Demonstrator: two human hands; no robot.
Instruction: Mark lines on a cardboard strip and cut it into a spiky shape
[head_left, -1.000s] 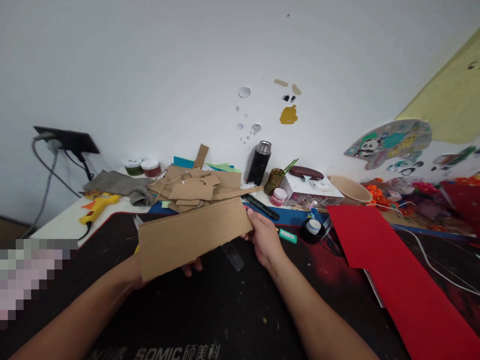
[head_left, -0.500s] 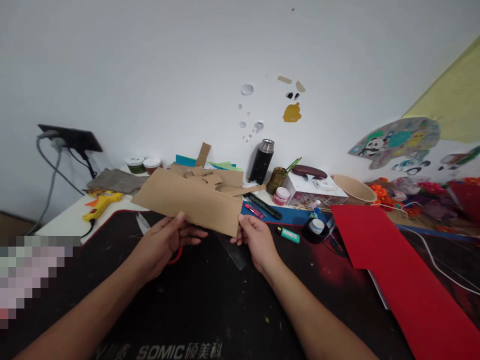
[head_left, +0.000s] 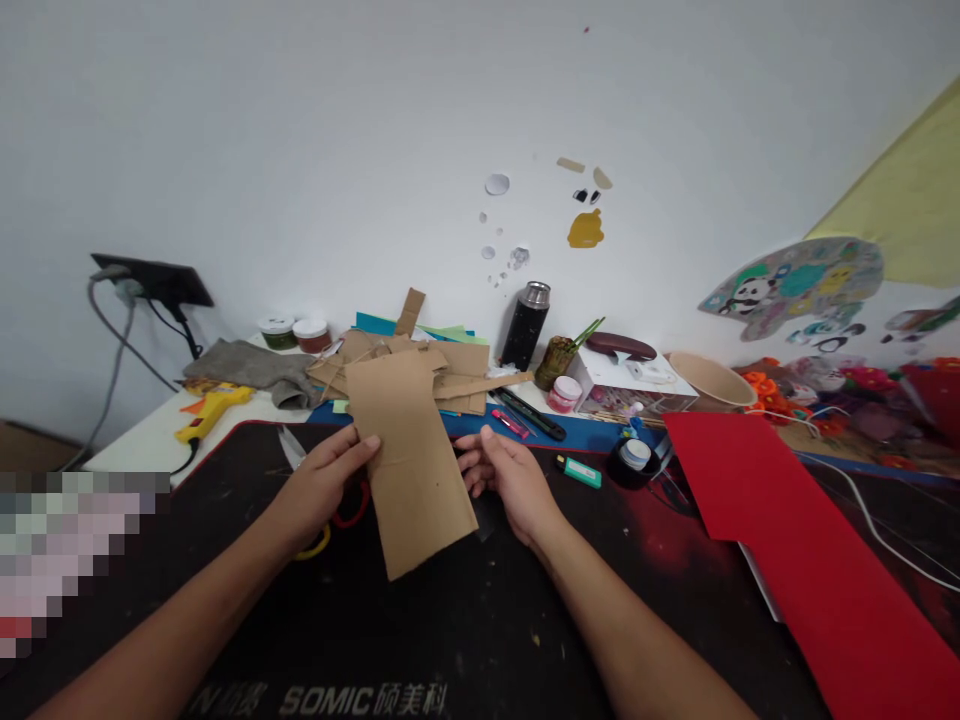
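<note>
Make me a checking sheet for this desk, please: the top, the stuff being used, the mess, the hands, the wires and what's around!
Surface: black mat with pale lettering near the front; a few specks on it.
Job's things: one piece of cardboard, held up over the mat.
Clutter: scrap pile and flask behind; scissors and glue gun at left; red sheet at right.
Hands: left hand grips the cardboard's left edge; right hand is loosely open by its right edge, contact unclear.
Cables: grey cables at left; white cable at right.
Surroundings: white wall with stickers.
</note>
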